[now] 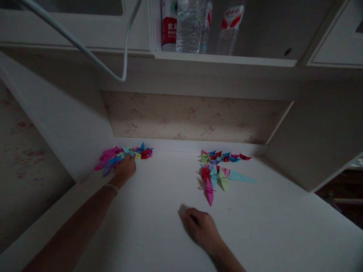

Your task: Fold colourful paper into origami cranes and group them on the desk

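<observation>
Partly over paper cranes [112,160], left hand [127,167], grip unclear; right hand [203,228] loosely curled, empty; bottles [189,28] above.

Dim, greyish light leaves soft shadows on the white desktop [155,223].

At the far left corner of the white worktop [159,196], the bare left hand [127,167] has its fingertips hidden among multicoloured folded-paper pieces [112,154] too blurred to count.
</observation>
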A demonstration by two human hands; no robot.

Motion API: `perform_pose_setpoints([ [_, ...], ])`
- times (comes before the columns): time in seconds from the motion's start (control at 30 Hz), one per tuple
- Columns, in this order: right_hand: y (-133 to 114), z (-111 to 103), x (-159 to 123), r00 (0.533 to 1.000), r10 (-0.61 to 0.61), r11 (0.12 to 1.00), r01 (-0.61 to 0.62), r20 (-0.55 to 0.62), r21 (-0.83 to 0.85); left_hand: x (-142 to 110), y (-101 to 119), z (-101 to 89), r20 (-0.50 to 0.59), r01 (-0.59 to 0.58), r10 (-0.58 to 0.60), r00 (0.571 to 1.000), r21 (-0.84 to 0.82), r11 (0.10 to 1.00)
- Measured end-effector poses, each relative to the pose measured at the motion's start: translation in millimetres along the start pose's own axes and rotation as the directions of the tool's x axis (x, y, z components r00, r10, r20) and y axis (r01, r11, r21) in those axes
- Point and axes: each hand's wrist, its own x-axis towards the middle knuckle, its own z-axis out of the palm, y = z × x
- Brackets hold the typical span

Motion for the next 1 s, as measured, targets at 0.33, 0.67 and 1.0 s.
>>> perform_pose_setpoints([
  [0.33,12.9,1.7,4.2,0.999,0.048,0.991,-0.046,-0.010,0.125,19.4,-6.0,13.8,0.080,0.051,-0.042,0.996,-0.105,0.993],
  [0.67,20.7,2.3,14.4,0.977,0.202,0.740,-0.197,0.066,0.644,-3.0,47.2,-15.4,0.073,0.067,-0.034,0.997,-0.528,0.847],
  [1.0,-5.6,5.9,20.0,0.949,0.151,0.243,-0.307,0.276,0.920,-124.9,145.0,-50.8,0.326,0.306,0.213,0.921,-0.944,0.122],
])
